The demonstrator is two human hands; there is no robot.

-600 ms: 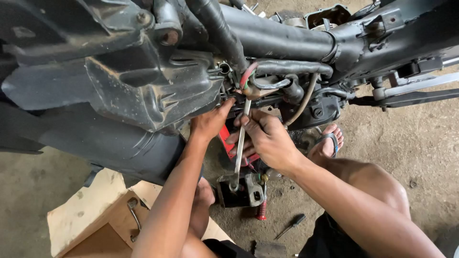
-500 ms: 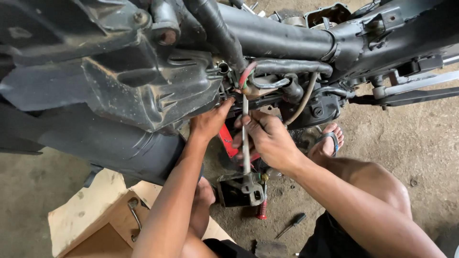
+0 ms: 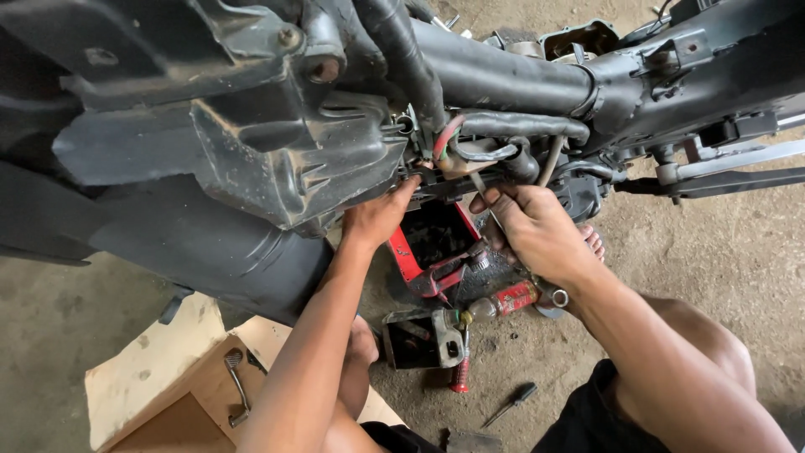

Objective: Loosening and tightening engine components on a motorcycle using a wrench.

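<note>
The right hand (image 3: 537,231) is closed around a thin grey metal rod-shaped tool (image 3: 485,195), its fingers (image 3: 503,204) wrapped tight and the tool's tip running up into the cluster of black rubber hoses and a red wire (image 3: 444,138) under the dark steel motorcycle frame tube (image 3: 503,80). The tool's lower end is hidden inside the fist, so what kind of tool it is cannot be told. The left hand (image 3: 377,216) reaches up beside it, fingers pressed against the underside edge of the grimy dark grey plastic housing (image 3: 277,159); it appears to brace or pinch something small there, but whether it actually grips anything cannot be told.

The likeliest trouble, as I judge it, is the tool slipping off its seat in that crowded spot: the tip sits just beside the hoses and the red wire, and a slip could gouge them or drive the right knuckles into the frame. The left fingertips lie near the tool's tip and could be struck too.

Both forearms rise steeply from below, the left nearly straight and the right bent at the wrist, which is turned inward. On the concrete floor (image 3: 738,277) beneath lie a red open metal box (image 3: 402,247), a red-handled tool (image 3: 461,373), a small black screwdriver (image 3: 511,403) and flattened brown cardboard (image 3: 151,377).
</note>
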